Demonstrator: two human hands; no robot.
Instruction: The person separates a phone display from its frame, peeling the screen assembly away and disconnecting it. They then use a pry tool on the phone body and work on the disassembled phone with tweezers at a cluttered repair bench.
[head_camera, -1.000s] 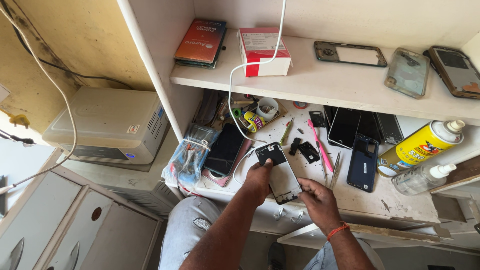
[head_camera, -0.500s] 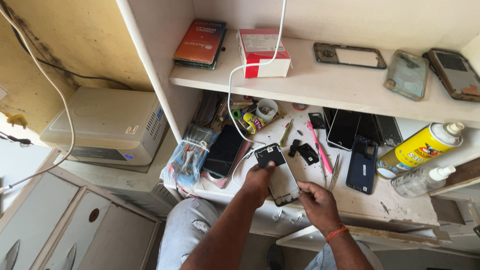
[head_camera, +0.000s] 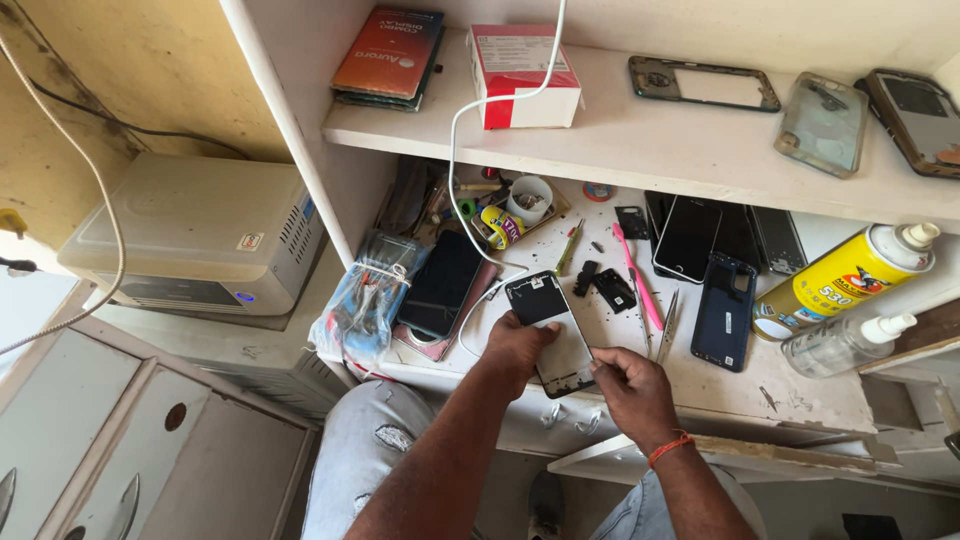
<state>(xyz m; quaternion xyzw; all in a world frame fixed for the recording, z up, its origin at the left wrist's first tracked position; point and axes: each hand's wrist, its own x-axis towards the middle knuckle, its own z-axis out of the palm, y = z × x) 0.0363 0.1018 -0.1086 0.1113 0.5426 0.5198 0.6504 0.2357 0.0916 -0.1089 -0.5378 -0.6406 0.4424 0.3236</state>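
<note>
A dismantled phone (head_camera: 548, 318), back side up and pale inside, lies tilted over the front of the white workbench (head_camera: 720, 385). My left hand (head_camera: 515, 345) grips its left long edge. My right hand (head_camera: 628, 390), with an orange band on the wrist, pinches its lower right corner. Just beyond the phone lie small black parts (head_camera: 607, 287), a pink tool (head_camera: 637, 292) and metal tweezers (head_camera: 668, 322).
A blue phone frame (head_camera: 725, 313), dark phones (head_camera: 440, 285), a bagged bundle (head_camera: 362, 305), a yellow spray can (head_camera: 845, 280) and a clear bottle (head_camera: 845, 343) crowd the bench. The shelf above holds boxes (head_camera: 520, 72) and phone shells (head_camera: 825, 120). A white cable (head_camera: 452, 150) hangs down. A grey appliance (head_camera: 190, 235) sits left.
The phone has shifted slightly between my hands; both hands keep their hold in the same spot. The view has barely moved.
</note>
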